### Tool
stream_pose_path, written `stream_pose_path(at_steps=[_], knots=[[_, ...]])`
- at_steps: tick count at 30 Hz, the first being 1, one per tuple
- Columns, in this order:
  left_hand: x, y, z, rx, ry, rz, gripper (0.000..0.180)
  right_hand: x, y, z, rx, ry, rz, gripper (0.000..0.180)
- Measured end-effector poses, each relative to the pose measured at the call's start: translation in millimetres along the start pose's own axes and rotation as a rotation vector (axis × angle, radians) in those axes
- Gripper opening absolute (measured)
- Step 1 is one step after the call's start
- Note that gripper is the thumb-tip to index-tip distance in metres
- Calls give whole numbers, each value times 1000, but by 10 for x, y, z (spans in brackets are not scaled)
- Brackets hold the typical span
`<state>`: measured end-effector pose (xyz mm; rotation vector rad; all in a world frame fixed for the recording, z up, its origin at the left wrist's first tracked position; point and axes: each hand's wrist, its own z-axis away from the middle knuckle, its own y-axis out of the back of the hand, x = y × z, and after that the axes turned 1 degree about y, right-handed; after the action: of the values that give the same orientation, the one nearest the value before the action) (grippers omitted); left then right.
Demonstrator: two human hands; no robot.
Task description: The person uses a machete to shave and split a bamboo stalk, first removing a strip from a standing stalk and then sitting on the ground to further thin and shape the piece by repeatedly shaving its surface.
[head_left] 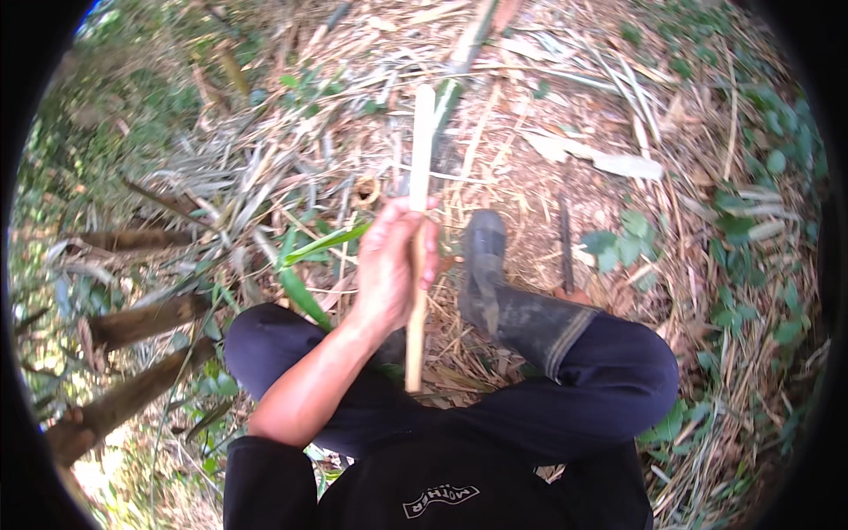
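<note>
In the head view, the left hand [389, 265] is closed around a stick [423, 150], thumb and fingers wrapped about its middle. The stick is pale and straight and runs almost upright through the picture; its upper end reaches past the fingers toward a green pole [471, 44], and its lower end comes down in front of the lap. The right hand is out of view, so I cannot tell its state.

The person sits with knees apart, in dark trousers [609, 371] and a black shirt [380, 486]. A dark rubber boot [521, 318] stands just right of the stick, on ground covered in dry litter [521, 190]. A long green leaf [329, 242] is beside the left wrist. Farther left are several brown stumps [146, 322]; to the right are a pale husk [623, 165] and low green leaves [629, 238].
</note>
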<state>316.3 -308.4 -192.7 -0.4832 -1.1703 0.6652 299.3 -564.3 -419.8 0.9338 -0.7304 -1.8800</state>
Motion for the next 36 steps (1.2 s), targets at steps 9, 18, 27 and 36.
stream_pose_path(at_steps=[9,18,27,36], knots=[[72,32,12,-83,320,290,35,-10,-39,-53,-24,20,39,50],[99,74,5,-276,514,460,48,-77,-45,-110,-33,41,48,51],[94,81,0,-282,496,461,52,-147,-54,-146,-41,62,56,51],[-1,-6,21,-125,161,108,43,-219,-91,-135,-44,78,60,52]])
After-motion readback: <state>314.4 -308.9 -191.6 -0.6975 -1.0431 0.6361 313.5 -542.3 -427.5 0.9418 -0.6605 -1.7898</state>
